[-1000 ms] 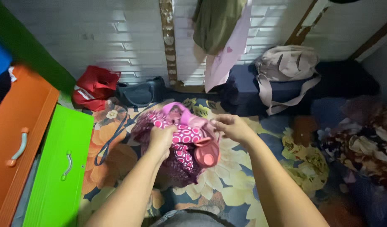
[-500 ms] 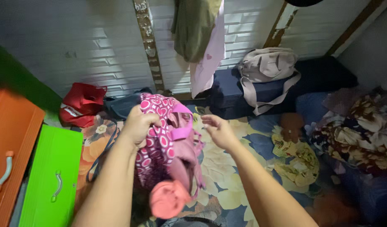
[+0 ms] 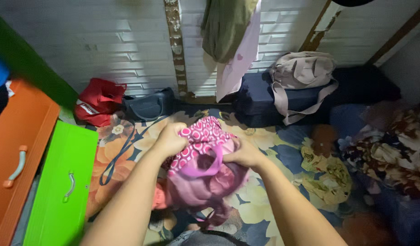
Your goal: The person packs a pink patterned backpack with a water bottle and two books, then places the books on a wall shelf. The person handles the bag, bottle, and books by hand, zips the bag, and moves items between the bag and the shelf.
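Note:
A pink garment (image 3: pixel 203 168) with a red-and-white circle pattern hangs bunched in front of me, above a floral bedsheet (image 3: pixel 128 150). My left hand (image 3: pixel 170 140) grips its patterned upper edge on the left. My right hand (image 3: pixel 244 155) holds the plain pink fabric on the right, fingers closed into the cloth. Both forearms reach up from the bottom of the view. The lower part of the garment droops between them.
An orange drawer (image 3: pixel 18 150) and a green drawer (image 3: pixel 64 182) stand open at the left. A red bag (image 3: pixel 98 100), a dark blue bag (image 3: pixel 148 105) and a beige backpack (image 3: pixel 303 73) lie along the white brick wall. Clothes hang above; crumpled fabrics lie at the right.
The garment has been turned and gathered: both hands now hold it close together lower down, where half a second ago the left hand lifted it and the right was open beside it.

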